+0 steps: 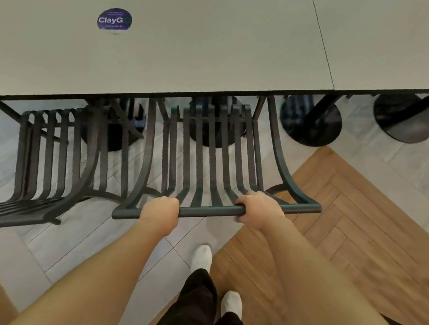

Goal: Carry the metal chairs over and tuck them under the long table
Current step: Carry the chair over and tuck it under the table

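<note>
Gripping the round top rail of a dark metal chair, both hands are wrapped tight around the bar, knuckles up. The left hand holds it left of the frame's centre, and the right hand holds it a little higher and to the right, with a bare stretch of rail between them. The chair's slatted back slopes away from the rail toward the upper part of the frame, and its front runs in beneath the near edge of the long grey bench, which crosses the whole top of the picture. A round purple sticker sits on the bench top in the upper left. A second metal chair of the same slatted kind stands just beside the first, at middle left, its front also under the bench edge. Round black pedestal bases show below the bench at upper right. Two white-socked feet stand at lower centre, where pale tile meets wood flooring.
</note>
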The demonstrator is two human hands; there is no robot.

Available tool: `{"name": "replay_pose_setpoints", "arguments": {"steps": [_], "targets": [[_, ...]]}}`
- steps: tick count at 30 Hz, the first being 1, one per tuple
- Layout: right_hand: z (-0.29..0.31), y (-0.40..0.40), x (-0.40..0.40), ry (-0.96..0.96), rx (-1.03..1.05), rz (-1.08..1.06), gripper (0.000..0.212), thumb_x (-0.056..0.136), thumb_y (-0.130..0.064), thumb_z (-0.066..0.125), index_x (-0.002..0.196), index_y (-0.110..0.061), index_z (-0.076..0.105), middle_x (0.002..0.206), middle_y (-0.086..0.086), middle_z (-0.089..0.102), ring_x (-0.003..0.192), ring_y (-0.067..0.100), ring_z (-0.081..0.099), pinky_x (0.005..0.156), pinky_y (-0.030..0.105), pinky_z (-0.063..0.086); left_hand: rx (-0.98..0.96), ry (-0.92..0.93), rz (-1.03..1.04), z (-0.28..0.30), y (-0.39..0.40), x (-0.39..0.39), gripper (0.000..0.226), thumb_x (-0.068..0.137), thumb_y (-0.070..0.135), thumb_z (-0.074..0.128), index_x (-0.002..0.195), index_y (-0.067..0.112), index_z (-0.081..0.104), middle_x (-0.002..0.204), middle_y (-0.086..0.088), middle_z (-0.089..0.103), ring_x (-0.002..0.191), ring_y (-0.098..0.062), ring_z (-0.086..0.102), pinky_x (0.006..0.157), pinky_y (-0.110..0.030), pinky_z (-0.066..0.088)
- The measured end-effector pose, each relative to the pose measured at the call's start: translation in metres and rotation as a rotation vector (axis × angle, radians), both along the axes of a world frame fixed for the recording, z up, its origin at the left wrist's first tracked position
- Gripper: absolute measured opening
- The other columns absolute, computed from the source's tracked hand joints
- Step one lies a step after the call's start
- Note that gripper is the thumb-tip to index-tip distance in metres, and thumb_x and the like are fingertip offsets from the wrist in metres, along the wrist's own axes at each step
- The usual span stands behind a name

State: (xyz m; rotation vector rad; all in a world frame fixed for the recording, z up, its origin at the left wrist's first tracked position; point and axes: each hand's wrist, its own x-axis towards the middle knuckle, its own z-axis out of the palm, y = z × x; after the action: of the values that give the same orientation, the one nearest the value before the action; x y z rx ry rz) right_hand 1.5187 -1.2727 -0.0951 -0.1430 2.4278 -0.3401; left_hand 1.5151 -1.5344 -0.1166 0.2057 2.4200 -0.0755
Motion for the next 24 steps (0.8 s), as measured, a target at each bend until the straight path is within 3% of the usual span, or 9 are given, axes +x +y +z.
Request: {"name": "replay_pose_setpoints", "arguments": {"steps": [7, 12, 16, 20, 24], "targets": [[0.007, 0.029, 0.017, 0.023, -0.112, -0.294, 0.063, 0.079, -0.066, 0.075, 0.128, -0.027, 0.064, 0.110, -0.007, 0.056, 0.101, 0.014, 0.053, 0.085, 0.033, 0.048, 0.148, -0.031, -0.066, 0.011, -0.005, -0.005, 0.033, 0.094, 0.045, 0.070, 0.121, 0.030, 0.059, 0.098, 0.007, 0.062, 0.089, -0.013, 0.062, 0.086, -0.036, 0.059], [0.023, 0.058, 0.034, 0.212, -0.196, -0.633, 0.043, 0.093, -0.061, 0.062, 0.115, -0.025, 0.071, 0.108, -0.005, 0.063, 0.095, 0.013, 0.061, 0.086, 0.036, 0.054, 0.230, -0.058, -0.241, 0.036, 0.015, -0.021, 0.055, 0.093, 0.051, 0.068, 0.142, 0.032, 0.051, 0.118, 0.007, 0.058, 0.103, -0.015, 0.058, 0.087, -0.036, 0.057], [0.039, 0.087, 0.060, 0.376, -0.145, -0.847, 0.024, 0.100, -0.050, 0.057, 0.099, -0.028, 0.067, 0.090, -0.009, 0.060, 0.083, 0.011, 0.059, 0.071, 0.030, 0.051, 0.311, 0.046, -0.443, 0.061, 0.059, -0.030, 0.057, 0.097, 0.056, 0.061, 0.147, 0.032, 0.048, 0.131, 0.006, 0.054, 0.113, -0.015, 0.057, 0.093, -0.033, 0.053], [0.048, 0.125, 0.106, 0.389, -0.015, -0.957, 0.027, 0.103, -0.048, 0.052, 0.086, -0.028, 0.058, 0.078, -0.007, 0.059, 0.068, 0.008, 0.054, 0.054, 0.026, 0.038, 0.398, 0.135, -0.584, 0.083, 0.120, -0.028, 0.045, 0.101, 0.058, 0.053, 0.136, 0.030, 0.057, 0.118, 0.008, 0.059, 0.103, -0.012, 0.059, 0.088, -0.032, 0.054], [0.051, 0.164, 0.166, 0.339, 0.080, -1.055, 0.034, 0.104, -0.049, 0.046, 0.083, -0.024, 0.054, 0.073, -0.005, 0.056, 0.066, 0.011, 0.049, 0.055, 0.032, 0.034, 0.450, 0.138, -0.765, 0.095, 0.189, -0.009, 0.037, 0.103, 0.053, 0.050, 0.123, 0.026, 0.064, 0.099, 0.010, 0.058, 0.087, -0.011, 0.058, 0.081, -0.035, 0.055]]}}
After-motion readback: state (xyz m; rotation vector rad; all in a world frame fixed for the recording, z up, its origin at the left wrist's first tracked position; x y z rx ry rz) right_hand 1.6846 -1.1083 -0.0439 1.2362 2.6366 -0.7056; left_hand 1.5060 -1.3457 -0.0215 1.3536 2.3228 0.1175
